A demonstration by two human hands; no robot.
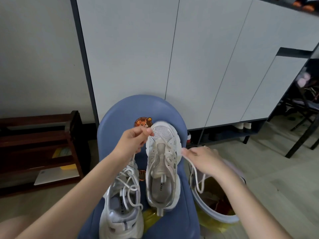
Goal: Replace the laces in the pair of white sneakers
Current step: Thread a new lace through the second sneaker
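1. The left hand [133,141] is pinching one end of a white lace [163,137], its grip clamped on it between thumb and fingertips, just above the toe of the right-hand sneaker [162,167].
2. The right hand [203,160] is closing its grip on the other end of the same lace, just beside that sneaker's outer edge; a loose length of lace is hanging down below this grip in a loop over the bin [214,204].
3. The lace is running between the two grips across the mesh toe of the right-hand sneaker, whose upper eyelets are sitting bare.
4. The left-hand sneaker [120,204] is lying below the left grip, still laced, with its white lace loosened in loops over the opening.
5. Both sneakers are resting on a blue chair [119,114], toes pointing away from the person, side by side and close together.
6. A squirrel sticker [143,122] is showing on the chair just beyond the left grip.
7. A dark wooden rack [39,144] is standing well to the left of the left grip.
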